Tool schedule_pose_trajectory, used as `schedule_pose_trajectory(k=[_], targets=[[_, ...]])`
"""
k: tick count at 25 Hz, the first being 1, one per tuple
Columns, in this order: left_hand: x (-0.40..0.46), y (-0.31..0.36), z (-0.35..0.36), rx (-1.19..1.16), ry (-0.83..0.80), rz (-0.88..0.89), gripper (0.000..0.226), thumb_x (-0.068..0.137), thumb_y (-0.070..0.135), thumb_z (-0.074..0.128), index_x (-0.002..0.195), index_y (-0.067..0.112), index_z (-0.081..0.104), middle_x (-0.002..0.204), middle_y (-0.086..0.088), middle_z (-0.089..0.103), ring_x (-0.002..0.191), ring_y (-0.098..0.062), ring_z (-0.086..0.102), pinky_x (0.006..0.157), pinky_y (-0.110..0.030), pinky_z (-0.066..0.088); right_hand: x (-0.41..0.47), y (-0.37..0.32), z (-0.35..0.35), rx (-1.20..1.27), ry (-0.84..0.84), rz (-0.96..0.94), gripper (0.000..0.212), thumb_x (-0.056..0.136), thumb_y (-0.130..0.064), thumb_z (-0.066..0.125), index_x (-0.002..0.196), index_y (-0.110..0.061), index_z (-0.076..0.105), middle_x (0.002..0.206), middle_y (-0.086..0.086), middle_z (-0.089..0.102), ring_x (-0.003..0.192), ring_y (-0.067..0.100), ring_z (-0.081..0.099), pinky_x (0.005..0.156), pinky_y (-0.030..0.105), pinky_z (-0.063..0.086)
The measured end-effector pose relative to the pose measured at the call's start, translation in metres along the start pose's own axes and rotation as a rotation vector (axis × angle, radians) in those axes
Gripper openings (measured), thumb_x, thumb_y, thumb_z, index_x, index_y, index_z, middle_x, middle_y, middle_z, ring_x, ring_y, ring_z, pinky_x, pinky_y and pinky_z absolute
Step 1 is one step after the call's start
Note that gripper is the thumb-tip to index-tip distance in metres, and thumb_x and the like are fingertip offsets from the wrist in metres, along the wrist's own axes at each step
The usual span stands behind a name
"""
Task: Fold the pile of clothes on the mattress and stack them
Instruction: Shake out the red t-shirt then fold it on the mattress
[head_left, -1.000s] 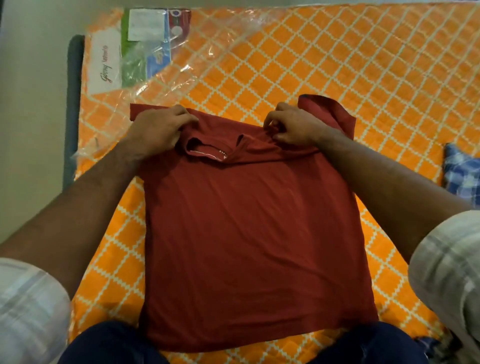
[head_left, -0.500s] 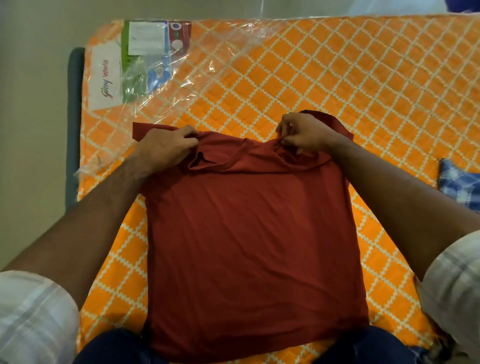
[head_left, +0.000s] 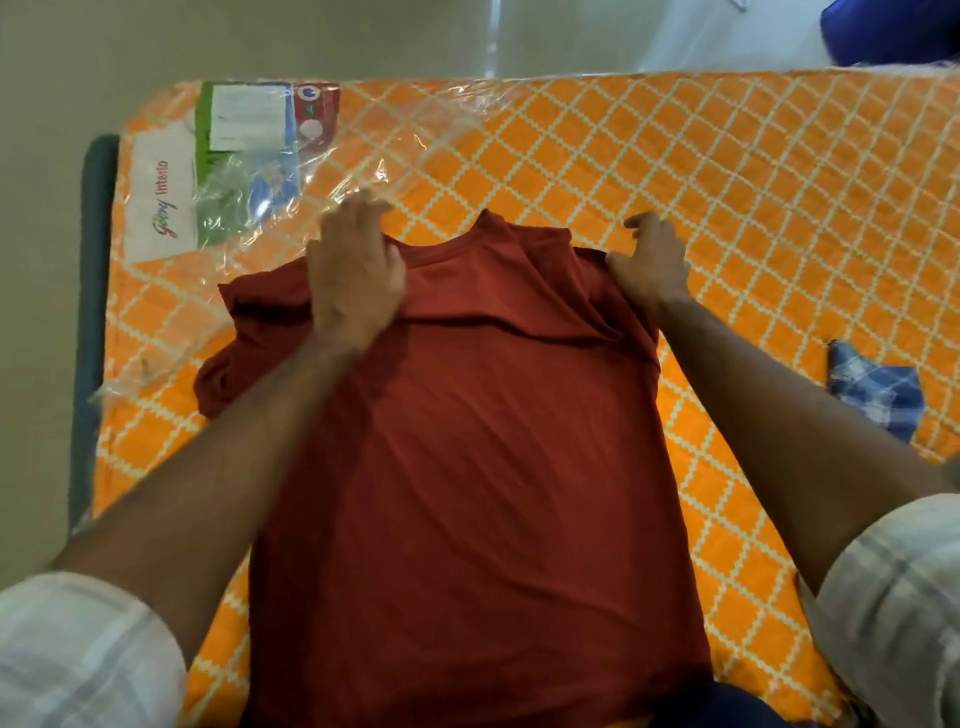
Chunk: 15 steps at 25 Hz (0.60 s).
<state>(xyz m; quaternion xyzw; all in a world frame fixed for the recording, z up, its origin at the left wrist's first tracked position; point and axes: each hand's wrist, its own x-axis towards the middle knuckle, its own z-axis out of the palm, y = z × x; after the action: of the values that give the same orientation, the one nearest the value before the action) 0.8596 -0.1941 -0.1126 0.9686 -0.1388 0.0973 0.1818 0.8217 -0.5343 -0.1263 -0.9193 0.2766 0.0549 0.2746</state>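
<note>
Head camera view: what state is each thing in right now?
Red T-shirt: spread flat, unfolded, left sleeve bunched.
Left hand: open, palm pressing the shoulder.
Right hand: pinching the other shoulder.
Checked blue cloth: crumpled, unfolded.
Mattress: partly under loose clear plastic.

An orange diamond-patterned mattress (head_left: 727, 171) in clear plastic wrap carried a spread red T-shirt (head_left: 478, 467) and, well apart, a blue checked cloth (head_left: 878, 395).

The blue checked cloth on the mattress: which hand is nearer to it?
Right. The right hand rests on the red shirt's shoulder, on the side of the blue checked cloth. The left hand presses the opposite shoulder, farther away.
</note>
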Motion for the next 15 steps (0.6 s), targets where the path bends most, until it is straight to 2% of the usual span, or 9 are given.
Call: schedule_pose_trajectory(k=[2, 4, 6, 8, 10, 11, 12, 14, 15], targets=[[-0.035, 0.026, 0.038, 0.069, -0.118, 0.396, 0.051, 0.091, 0.029, 0.052, 0.14, 0.016, 0.048, 0.158, -0.006, 0.037, 0.138, -0.027, 0.042, 0.106, -0.05, 0.039, -0.001, 0.017, 0.005, 0.124, -0.166, 0.125, 0.057, 0.084, -0.043, 0.072, 0.131, -0.015, 0.055, 0.124, 0.007, 0.061, 0.114, 0.03, 0.062, 0.089, 0.04, 0.053], [-0.054, 0.045, 0.072, 0.155, -0.237, 0.634, 0.058, 0.095, 0.033, 0.049, 0.15, 0.016, 0.041, 0.166, -0.005, 0.024, 0.149, -0.024, 0.03, 0.116, -0.054, 0.027, 0.002, 0.028, 0.007, 0.236, -0.284, 0.148, 0.051, 0.086, -0.042, 0.076, 0.124, -0.014, 0.059, 0.112, 0.002, 0.061, 0.1, 0.023, 0.065, 0.077, 0.03, 0.053], [-0.061, 0.052, 0.092, 0.221, -0.292, 0.678, 0.064, 0.1, 0.038, 0.044, 0.158, 0.016, 0.027, 0.168, -0.004, 0.013, 0.154, -0.022, 0.016, 0.12, -0.058, 0.018, 0.009, 0.041, 0.005, 0.266, -0.291, 0.128, 0.025, 0.089, -0.03, 0.076, 0.103, -0.015, 0.062, 0.094, -0.001, 0.06, 0.082, 0.015, 0.06, 0.066, 0.023, 0.049], [-0.062, 0.051, 0.098, 0.24, -0.275, 0.663, 0.067, 0.101, 0.039, 0.041, 0.16, 0.015, 0.02, 0.169, -0.005, 0.009, 0.155, -0.023, 0.011, 0.12, -0.062, 0.014, 0.017, 0.059, -0.004, 0.377, -0.099, 0.161, 0.016, 0.091, -0.023, 0.073, 0.085, -0.018, 0.059, 0.078, -0.002, 0.058, 0.072, 0.017, 0.059, 0.057, 0.022, 0.047], [-0.064, 0.05, 0.098, 0.253, -0.243, 0.68, 0.068, 0.1, 0.037, 0.042, 0.16, 0.016, 0.019, 0.168, -0.007, 0.01, 0.155, -0.024, 0.011, 0.119, -0.065, 0.013, 0.019, 0.084, -0.016, 0.51, 0.171, 0.295, 0.015, 0.091, -0.028, 0.068, 0.094, -0.018, 0.058, 0.084, -0.002, 0.059, 0.086, 0.026, 0.066, 0.069, 0.035, 0.055], [-0.064, 0.052, 0.099, 0.25, -0.235, 0.689, 0.069, 0.099, 0.036, 0.043, 0.16, 0.017, 0.019, 0.168, -0.007, 0.01, 0.155, -0.025, 0.011, 0.118, -0.066, 0.013, 0.016, 0.097, -0.023, 0.549, 0.239, 0.35, 0.019, 0.092, -0.033, 0.066, 0.1, -0.018, 0.057, 0.088, -0.002, 0.059, 0.093, 0.027, 0.066, 0.071, 0.039, 0.055], [-0.064, 0.05, 0.099, 0.249, -0.231, 0.685, 0.07, 0.097, 0.036, 0.044, 0.16, 0.018, 0.019, 0.168, -0.007, 0.01, 0.155, -0.026, 0.011, 0.117, -0.068, 0.013, 0.012, 0.106, -0.024, 0.572, 0.224, 0.372, 0.025, 0.093, -0.038, 0.066, 0.105, -0.018, 0.057, 0.091, -0.002, 0.06, 0.094, 0.025, 0.066, 0.069, 0.036, 0.054], [-0.063, 0.049, 0.102, 0.251, -0.232, 0.668, 0.071, 0.096, 0.037, 0.044, 0.16, 0.021, 0.02, 0.168, -0.007, 0.01, 0.155, -0.028, 0.011, 0.116, -0.069, 0.012, 0.005, 0.114, -0.024, 0.589, 0.043, 0.309, 0.034, 0.093, -0.044, 0.068, 0.112, -0.017, 0.058, 0.096, -0.002, 0.064, 0.085, 0.013, 0.065, 0.058, 0.023, 0.048], [-0.062, 0.05, 0.103, 0.254, -0.232, 0.661, 0.071, 0.096, 0.038, 0.043, 0.16, 0.022, 0.019, 0.168, -0.007, 0.009, 0.155, -0.028, 0.01, 0.116, -0.07, 0.012, 0.005, 0.115, -0.025, 0.599, -0.032, 0.276, 0.032, 0.094, -0.041, 0.069, 0.113, -0.016, 0.06, 0.094, -0.002, 0.065, 0.078, 0.007, 0.064, 0.053, 0.017, 0.045]])
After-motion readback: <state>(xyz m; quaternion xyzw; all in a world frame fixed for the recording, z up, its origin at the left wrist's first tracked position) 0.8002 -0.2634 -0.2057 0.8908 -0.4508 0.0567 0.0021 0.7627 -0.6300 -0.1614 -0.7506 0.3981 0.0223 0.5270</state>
